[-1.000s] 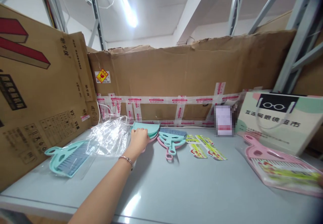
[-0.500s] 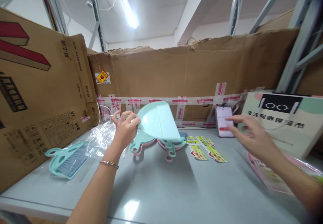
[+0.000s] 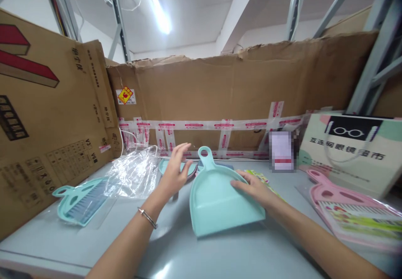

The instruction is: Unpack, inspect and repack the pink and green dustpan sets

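Bagged teal brush (image 3: 78,201) and clear bag (image 3: 133,174) lie toward the tabletop's left edge. The left hand (image 3: 176,172) hovers open, fingers spread, over stacked pans (image 3: 162,166) near the back edge. The teal dustpan (image 3: 220,197) rests mid-tabletop, steadied by the right hand (image 3: 254,187), laid flat and open on its right rim. Half a second earlier, the left hand held the dustpan aloft.

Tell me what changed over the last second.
The left hand lifted the mint dustpan off the stack at the back, brought it forward and let go; it now lies on the table with the right hand resting on it. The brush, plastic bag and pink set stayed put.
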A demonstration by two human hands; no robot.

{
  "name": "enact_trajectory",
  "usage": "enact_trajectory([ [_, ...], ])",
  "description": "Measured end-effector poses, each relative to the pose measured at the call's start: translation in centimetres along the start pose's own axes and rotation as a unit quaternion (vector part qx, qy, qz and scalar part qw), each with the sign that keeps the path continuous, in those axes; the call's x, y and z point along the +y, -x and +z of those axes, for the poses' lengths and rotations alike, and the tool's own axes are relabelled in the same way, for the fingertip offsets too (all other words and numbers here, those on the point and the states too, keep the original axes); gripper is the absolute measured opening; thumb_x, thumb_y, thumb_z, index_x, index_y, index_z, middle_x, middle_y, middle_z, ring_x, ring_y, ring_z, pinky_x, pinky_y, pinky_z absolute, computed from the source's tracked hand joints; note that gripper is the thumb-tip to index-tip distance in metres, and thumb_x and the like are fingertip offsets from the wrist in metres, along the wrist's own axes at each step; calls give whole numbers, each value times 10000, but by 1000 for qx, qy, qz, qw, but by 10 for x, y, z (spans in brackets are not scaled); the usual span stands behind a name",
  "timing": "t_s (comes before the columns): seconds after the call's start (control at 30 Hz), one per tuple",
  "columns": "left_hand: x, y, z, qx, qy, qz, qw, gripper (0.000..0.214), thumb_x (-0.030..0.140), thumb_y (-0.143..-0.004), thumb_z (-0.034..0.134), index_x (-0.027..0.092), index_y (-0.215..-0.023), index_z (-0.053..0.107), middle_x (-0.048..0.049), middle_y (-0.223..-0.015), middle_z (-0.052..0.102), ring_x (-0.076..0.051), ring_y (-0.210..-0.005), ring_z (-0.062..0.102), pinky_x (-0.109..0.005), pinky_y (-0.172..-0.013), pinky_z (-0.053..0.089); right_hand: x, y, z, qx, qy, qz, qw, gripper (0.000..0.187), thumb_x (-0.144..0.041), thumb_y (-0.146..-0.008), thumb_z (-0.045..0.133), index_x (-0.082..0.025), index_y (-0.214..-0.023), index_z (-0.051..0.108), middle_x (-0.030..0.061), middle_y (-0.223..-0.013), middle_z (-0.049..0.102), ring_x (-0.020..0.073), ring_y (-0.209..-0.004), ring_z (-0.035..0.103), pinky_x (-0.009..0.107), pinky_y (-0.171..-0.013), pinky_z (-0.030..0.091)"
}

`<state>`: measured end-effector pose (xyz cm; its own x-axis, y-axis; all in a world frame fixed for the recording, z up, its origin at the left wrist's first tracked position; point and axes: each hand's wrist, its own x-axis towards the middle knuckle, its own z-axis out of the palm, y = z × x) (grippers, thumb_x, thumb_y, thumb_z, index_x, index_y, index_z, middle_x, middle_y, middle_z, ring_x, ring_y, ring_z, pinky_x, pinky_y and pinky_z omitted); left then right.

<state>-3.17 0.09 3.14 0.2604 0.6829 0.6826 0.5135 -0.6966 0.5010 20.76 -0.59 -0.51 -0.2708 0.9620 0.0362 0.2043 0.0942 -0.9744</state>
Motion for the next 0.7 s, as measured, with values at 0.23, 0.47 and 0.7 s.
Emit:
enact_trajectory([
  [0.23,0,7,19,-223,166,-206,938,380,411,-810,486,202,-1119,557,-57,-1088,614,-223,-994,557,-332,-838,460,3,2,14,85,-23,6,996,371,-450,-686,582,-196,-957,575,27,-860,639,204,-761,594,296,-645,468],
  [0.47,-6,3,9,-268,88,-165,945,315,335,-792,494,174,-1041,603,-48,-1021,638,-234,-960,558,-327,-836,429,23,-19,0,117,70,-114,984,415,-536,-818,380,-185,-891,588,62,-821,630,208,-782,589,346,-719,469],
  [0.7,0,3,-5,-350,68,-129,925,328,349,-775,538,225,-1073,595,-33,-1115,624,-222,-1014,551,-291,-865,415,49,-52,3,58,407,-260,874,402,-258,-835,443,-206,-1229,497,125,-1321,462,265,-1215,395,454,-966,326],
])
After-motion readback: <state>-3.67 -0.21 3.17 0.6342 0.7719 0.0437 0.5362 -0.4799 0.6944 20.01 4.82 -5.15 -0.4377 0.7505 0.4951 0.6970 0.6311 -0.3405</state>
